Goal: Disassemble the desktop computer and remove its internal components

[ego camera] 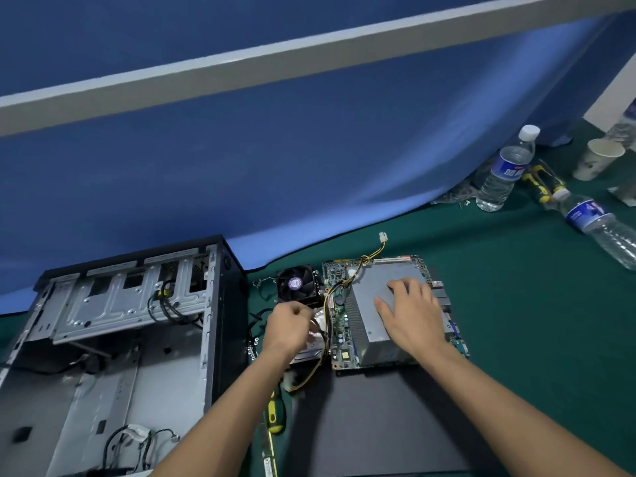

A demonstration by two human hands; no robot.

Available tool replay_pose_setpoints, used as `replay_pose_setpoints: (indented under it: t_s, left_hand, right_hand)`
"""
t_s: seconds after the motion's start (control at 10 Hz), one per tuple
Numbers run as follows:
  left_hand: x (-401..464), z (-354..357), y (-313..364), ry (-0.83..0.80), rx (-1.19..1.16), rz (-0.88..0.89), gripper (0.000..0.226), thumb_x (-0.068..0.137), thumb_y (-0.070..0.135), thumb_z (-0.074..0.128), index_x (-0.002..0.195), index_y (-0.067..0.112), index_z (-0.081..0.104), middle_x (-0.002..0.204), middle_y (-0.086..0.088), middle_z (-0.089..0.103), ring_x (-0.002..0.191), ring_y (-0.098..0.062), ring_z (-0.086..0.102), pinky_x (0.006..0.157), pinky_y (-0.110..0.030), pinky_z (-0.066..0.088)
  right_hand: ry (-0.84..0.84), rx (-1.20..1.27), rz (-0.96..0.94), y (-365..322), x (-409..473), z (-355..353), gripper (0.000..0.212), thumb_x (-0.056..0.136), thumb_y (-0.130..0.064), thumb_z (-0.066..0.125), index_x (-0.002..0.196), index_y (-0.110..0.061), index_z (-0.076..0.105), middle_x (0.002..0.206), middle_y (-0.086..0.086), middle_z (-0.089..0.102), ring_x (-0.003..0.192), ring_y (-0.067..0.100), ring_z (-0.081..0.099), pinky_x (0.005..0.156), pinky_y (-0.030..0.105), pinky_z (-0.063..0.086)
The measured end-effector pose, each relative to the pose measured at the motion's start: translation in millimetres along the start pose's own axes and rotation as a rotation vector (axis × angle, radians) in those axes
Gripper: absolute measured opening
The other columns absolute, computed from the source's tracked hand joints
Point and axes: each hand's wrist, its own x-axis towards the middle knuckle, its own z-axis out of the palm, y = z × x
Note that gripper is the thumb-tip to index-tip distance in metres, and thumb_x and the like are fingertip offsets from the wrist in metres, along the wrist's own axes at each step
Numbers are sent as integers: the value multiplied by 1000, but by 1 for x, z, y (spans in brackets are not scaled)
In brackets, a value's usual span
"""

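Observation:
The opened computer case (113, 339) lies on its side at the left, with loose black cables inside. To its right a grey power supply (375, 304) rests on the green motherboard (339, 339). My right hand (409, 315) lies flat on the power supply with its fingers spread. My left hand (289, 325) is curled, pinching the yellow and black wire bundle (325, 356) beside the board, over a hard drive (309, 352). A black cooler fan (296, 283) sits just beyond my left hand.
A dark side panel (378, 418) lies in front of the board. A yellow-handled screwdriver (275, 414) and a memory stick (269, 459) lie near my left forearm. Two water bottles (504, 170), a paper cup (597, 158) and more tools stand far right. A blue cloth hangs behind.

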Motion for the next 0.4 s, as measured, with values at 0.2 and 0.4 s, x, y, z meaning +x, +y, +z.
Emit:
replay_pose_setpoints:
  t_s: [0.2, 0.4]
  left_hand:
    - [-28, -58, -23, 244, 782, 228, 34, 93, 32, 41, 64, 15, 49, 68, -2, 61, 66, -24, 58, 55, -28, 36]
    - [-64, -92, -71, 346, 974, 182, 28, 93, 38, 36, 88, 23, 59, 95, 0, 69, 88, -19, 64, 72, -28, 46]
  right_hand:
    - [28, 211, -119, -34, -12, -25, 35, 98, -34, 41, 130, -21, 46, 127, -2, 50, 121, 17, 40, 98, 33, 35]
    - [224, 520, -399, -85, -33, -101, 13, 93, -17, 55, 99, -24, 64, 92, -20, 57, 93, 5, 55, 81, 27, 46]
